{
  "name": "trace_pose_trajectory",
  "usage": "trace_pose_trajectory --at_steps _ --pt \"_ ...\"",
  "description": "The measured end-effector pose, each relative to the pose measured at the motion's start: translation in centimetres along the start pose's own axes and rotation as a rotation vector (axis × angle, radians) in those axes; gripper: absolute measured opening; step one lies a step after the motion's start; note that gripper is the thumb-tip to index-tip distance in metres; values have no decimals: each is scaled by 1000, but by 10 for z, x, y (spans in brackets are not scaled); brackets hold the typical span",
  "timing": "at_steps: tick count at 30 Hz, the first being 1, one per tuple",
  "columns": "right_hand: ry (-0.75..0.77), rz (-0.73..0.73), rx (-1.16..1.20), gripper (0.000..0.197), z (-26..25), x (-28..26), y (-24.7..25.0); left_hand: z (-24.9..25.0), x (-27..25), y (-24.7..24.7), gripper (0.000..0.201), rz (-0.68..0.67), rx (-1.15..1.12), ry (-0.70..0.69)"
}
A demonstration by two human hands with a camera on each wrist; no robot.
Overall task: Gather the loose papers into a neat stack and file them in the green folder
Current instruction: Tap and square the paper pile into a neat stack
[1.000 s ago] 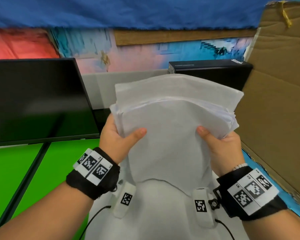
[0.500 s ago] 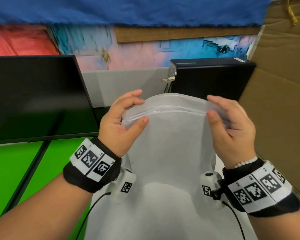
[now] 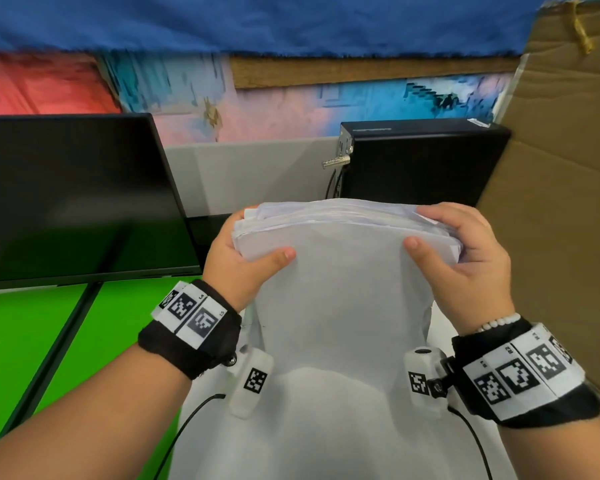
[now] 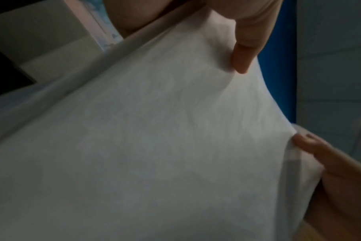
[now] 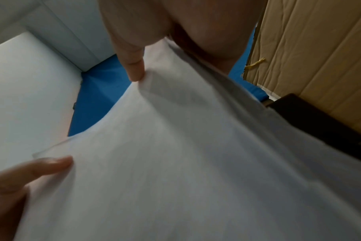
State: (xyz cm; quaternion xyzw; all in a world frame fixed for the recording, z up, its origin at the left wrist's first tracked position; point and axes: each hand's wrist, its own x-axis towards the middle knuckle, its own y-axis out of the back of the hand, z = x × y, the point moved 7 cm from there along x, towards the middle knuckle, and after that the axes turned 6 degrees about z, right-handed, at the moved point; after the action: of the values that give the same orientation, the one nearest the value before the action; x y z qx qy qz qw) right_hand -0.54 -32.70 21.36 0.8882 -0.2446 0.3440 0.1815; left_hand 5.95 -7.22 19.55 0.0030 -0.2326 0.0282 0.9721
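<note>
A thick stack of white papers (image 3: 343, 289) stands on its lower edge in front of me, its top edges slightly uneven. My left hand (image 3: 243, 261) grips its upper left corner, thumb on the near face and fingers behind. My right hand (image 3: 465, 251) grips the upper right corner, thumb on the front and fingers curled over the top edge. In the left wrist view the papers (image 4: 154, 146) fill the picture, with the left thumb pressed on them. The right wrist view shows the papers (image 5: 196, 163) the same way. A green surface (image 3: 49, 341) lies at lower left; I cannot tell whether it is the folder.
A black monitor (image 3: 73, 202) stands at the left with its stand leg crossing the green surface. A black box (image 3: 423, 161) sits behind the papers. A large cardboard sheet (image 3: 561, 202) leans along the right side. A white surface (image 3: 326, 427) lies under the stack.
Half a second ago both hands rested loosely over the stack's top edge with fingers raised. Now they grip the upper corners again, and the sheets' top edges show more fanned.
</note>
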Motion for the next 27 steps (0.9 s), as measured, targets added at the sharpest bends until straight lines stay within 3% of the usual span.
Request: trace_pose_trajectory --at_steps 2,5,7,13,18,21,22,25,26,27 --pt "4 1 0 25 0 -1 0 4 -2 -2 61 -4 -11 -26" --pt "-1 31 41 9 -1 1 2 16 -2 1 23 80 -80 -31" --pt "-4 61 57 8 -3 1 2 23 1 3 7 149 -10 -36" --pt "-164 145 164 9 4 -1 4 21 6 8 25 254 6 5" --pt "-189 100 220 37 5 -3 2 18 6 16 28 345 8 23" --pt "-312 27 275 57 17 -10 -3 17 5 11 13 288 -5 -6" --pt "-379 2 289 57 24 -13 -6 16 3 7 16 220 -23 -14" --pt "-551 -63 325 42 37 -27 -17 -2 -4 0 88 86 64 8" --pt "-581 -62 339 32 39 -31 -19 -5 -8 -3 101 52 69 35" --pt "-588 -53 339 25 39 -34 -19 -5 -11 -6 101 23 51 50"
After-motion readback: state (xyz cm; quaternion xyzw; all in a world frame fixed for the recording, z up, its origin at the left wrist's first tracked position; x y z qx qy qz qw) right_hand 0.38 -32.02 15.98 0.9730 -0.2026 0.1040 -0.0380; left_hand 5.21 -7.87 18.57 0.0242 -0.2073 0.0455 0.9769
